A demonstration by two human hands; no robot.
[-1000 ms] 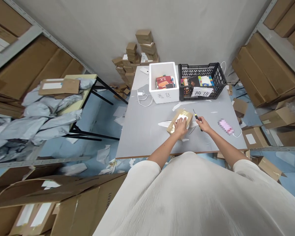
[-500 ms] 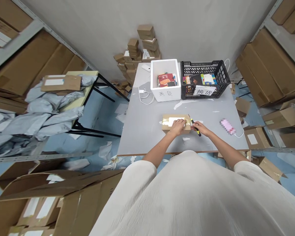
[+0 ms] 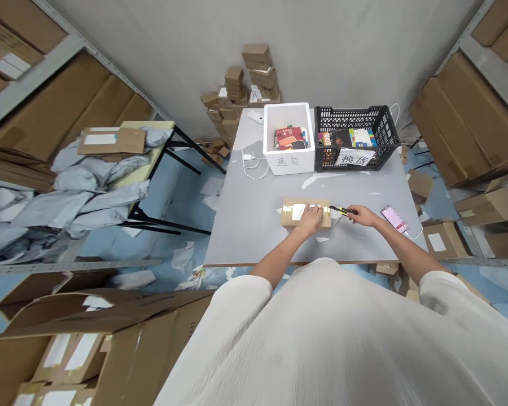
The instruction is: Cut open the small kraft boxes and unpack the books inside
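A small cardboard box (image 3: 288, 219) with shiny tape and a white label (image 3: 297, 211) lies on the grey table near its front edge. My left hand (image 3: 310, 219) rests on the box's top, fingers stretched over the label. In my right hand (image 3: 362, 215), closed round its handle, is a black and yellow utility knife (image 3: 342, 211). It points left, and its tip is at the box's right end; whether the blade touches the cardboard I cannot tell.
Behind the box stand a white foam bin (image 3: 289, 163) and a black plastic crate (image 3: 379, 160), both holding books. A phone (image 3: 393, 219) with a cable lies to the right. Grey parcels (image 3: 53, 211) cover a side table at left. Cartons (image 3: 260, 59) are stacked by the wall.
My right hand has moved right and slightly up, turning the knife from a steep slant to nearly level at the box's right end. My left hand stays on the box.
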